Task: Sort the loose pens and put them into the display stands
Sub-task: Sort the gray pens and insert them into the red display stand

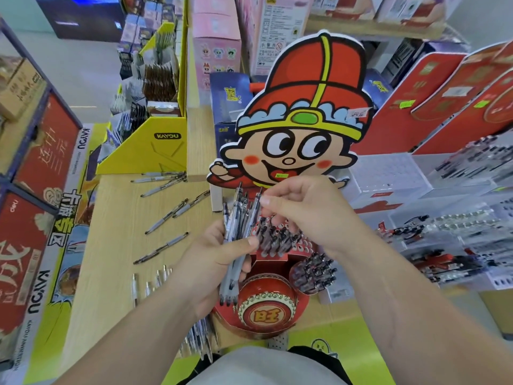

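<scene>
Several grey pens (pixel 238 218) stand bunched in the left hand (pixel 216 262), whose fingers and thumb curl round their barrels. The right hand (pixel 302 209) pinches the top end of one pen in that bunch between thumb and fingertips. Just behind and below both hands sits the red cartoon display stand (pixel 266 312), its holders packed with dark-capped pens (pixel 277 240). More loose pens (pixel 166 215) lie scattered on the wooden worktop (pixel 111 245) to the left.

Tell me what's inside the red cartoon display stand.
Dark-capped pens stand in the upper tier of the red cardboard cartoon stand, more in its round side cup. The left hand and its bundle of grey pens cover the tier's left part.
</scene>
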A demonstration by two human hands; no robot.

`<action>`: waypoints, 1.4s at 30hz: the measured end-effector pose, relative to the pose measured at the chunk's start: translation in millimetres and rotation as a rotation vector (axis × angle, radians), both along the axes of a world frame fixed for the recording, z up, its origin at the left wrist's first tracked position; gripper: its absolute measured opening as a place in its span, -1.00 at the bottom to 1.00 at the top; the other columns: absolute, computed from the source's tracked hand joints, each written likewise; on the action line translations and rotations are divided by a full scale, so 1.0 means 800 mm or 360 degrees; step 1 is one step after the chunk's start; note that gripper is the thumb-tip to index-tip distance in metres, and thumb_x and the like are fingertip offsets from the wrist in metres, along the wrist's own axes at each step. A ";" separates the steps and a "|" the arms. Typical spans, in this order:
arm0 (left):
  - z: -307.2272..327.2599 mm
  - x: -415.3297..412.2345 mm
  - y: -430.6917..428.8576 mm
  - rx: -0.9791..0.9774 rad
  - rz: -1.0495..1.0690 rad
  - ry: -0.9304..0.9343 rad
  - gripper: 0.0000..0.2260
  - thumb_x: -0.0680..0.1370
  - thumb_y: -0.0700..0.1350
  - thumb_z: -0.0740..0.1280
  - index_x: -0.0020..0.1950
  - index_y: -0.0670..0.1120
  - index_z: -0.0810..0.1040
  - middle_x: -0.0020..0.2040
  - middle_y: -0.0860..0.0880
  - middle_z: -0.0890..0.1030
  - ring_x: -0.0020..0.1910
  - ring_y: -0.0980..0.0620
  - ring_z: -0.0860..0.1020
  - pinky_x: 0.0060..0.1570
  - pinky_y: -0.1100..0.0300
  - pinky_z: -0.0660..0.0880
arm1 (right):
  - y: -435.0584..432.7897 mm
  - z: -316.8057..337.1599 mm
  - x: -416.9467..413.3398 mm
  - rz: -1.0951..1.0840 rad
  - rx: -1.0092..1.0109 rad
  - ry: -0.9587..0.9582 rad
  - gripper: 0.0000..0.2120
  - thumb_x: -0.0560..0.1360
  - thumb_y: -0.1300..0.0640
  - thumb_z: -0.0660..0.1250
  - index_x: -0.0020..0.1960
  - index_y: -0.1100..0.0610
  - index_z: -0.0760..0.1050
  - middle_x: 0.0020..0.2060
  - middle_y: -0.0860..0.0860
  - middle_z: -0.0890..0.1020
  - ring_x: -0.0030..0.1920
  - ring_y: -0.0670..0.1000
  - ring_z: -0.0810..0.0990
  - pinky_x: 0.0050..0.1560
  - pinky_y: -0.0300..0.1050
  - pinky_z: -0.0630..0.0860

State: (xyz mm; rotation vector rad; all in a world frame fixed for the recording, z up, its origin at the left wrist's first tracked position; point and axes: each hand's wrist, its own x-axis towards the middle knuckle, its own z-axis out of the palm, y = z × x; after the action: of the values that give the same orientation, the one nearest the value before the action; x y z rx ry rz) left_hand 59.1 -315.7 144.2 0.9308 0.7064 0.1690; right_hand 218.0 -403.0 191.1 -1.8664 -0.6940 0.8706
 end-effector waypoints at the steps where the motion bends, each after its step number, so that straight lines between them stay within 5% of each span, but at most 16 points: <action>1: 0.002 0.000 0.000 0.0007 -0.0020 -0.0010 -0.63 0.37 -0.16 0.53 0.12 -0.10 0.52 -0.34 -0.05 0.56 -0.42 0.02 0.46 -0.36 0.14 0.40 | 0.000 0.001 0.000 -0.0042 0.0013 0.0059 -0.93 0.50 0.13 0.48 -0.03 0.10 0.65 -0.24 0.03 0.74 -0.29 -0.04 0.64 -0.39 -0.25 0.46; 9: 0.006 0.009 -0.003 0.0010 -0.0108 -0.0100 -0.67 0.38 -0.15 0.51 0.11 -0.10 0.56 -0.26 -0.09 0.58 -0.40 0.00 0.47 -0.38 0.16 0.43 | -0.010 -0.002 0.012 -0.0060 0.0064 0.0282 -0.95 0.52 0.18 0.46 -0.03 0.15 0.66 -0.28 -0.01 0.70 -0.24 -0.06 0.67 -0.32 -0.23 0.49; 14: 0.003 0.013 -0.001 -0.0083 0.0059 -0.0056 -0.86 0.42 -0.13 0.46 -0.04 -0.05 0.62 -0.25 -0.10 0.59 -0.40 -0.02 0.49 -0.37 0.12 0.43 | -0.021 0.005 0.037 -0.0255 0.0245 0.0408 -0.93 0.54 0.23 0.42 -0.02 0.23 0.63 -0.23 0.09 0.70 -0.25 -0.02 0.64 -0.34 -0.28 0.53; 21: -0.006 0.007 0.004 -0.0050 0.0189 0.0073 -0.77 0.41 -0.12 0.44 0.03 -0.11 0.54 -0.20 -0.13 0.62 -0.40 0.00 0.49 -0.31 0.08 0.43 | -0.057 0.020 0.071 -0.0394 0.0602 -0.0095 -0.88 0.54 0.31 0.39 0.01 0.15 0.65 -0.18 0.09 0.73 -0.19 0.03 0.69 -0.17 -0.16 0.64; 26: -0.008 0.015 -0.001 -0.0080 0.0247 0.0128 -0.77 0.42 -0.13 0.45 0.03 -0.11 0.52 -0.21 -0.12 0.63 -0.40 -0.01 0.48 -0.31 0.07 0.41 | -0.059 -0.006 0.070 -0.0265 0.0348 -0.0307 -0.83 0.48 0.29 0.48 -0.03 0.04 0.66 -0.21 -0.01 0.72 -0.22 -0.04 0.68 -0.20 -0.21 0.60; 30: -0.010 0.021 -0.002 -0.0094 0.0289 0.0153 -0.87 0.54 -0.21 0.39 0.01 -0.10 0.47 -0.22 -0.13 0.62 -0.40 -0.02 0.47 -0.31 0.06 0.39 | -0.053 -0.035 0.066 -0.0165 0.0168 -0.0419 -0.87 0.46 0.20 0.52 0.00 0.07 0.67 -0.21 -0.03 0.71 -0.15 0.03 0.69 0.00 0.09 0.65; 42: -0.008 0.021 -0.005 -0.0112 0.0307 0.0140 -0.86 0.52 -0.18 0.39 0.00 -0.09 0.45 -0.22 -0.12 0.60 -0.39 -0.03 0.46 -0.33 0.09 0.39 | -0.040 -0.053 0.056 0.0008 0.0026 -0.0584 -0.89 0.46 0.11 0.51 -0.02 -0.01 0.67 -0.20 -0.13 0.69 -0.14 -0.13 0.65 -0.02 -0.07 0.65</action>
State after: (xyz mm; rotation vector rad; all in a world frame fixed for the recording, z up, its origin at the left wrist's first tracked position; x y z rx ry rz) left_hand 75.6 -320.0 137.4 0.8060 0.8787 0.2733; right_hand 262.9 -435.1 148.7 -2.0321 -0.9248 0.5257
